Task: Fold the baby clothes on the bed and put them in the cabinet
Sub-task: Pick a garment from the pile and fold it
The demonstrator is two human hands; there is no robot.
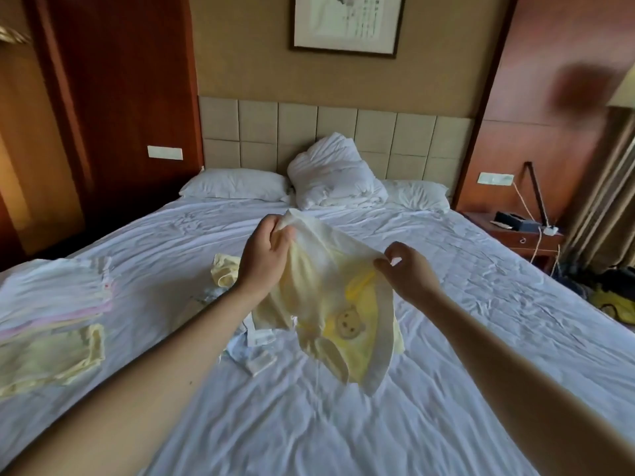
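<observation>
Currently left hand (pixel 266 255) and right hand (pixel 409 271) each pinch the yellow baby garment (pixel 330 304), held up over the bed (pixel 343 424); folded stack (pixel 55 300) lies near left.

Bed (pixel 464 321) w/ rumpled white sheet; pillows (pixel 237 185) along head edge (middle one bunched up); folded stack (pixel 55 297) at left edge; loose baby clothes (pixel 225 271) mid-bed.

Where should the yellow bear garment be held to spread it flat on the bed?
Likely along the cream trim, from above, one hand toward each end. The garment hangs bunched: the left hand grips a wad, the right hand pinches the trim, its only clear edge.
</observation>
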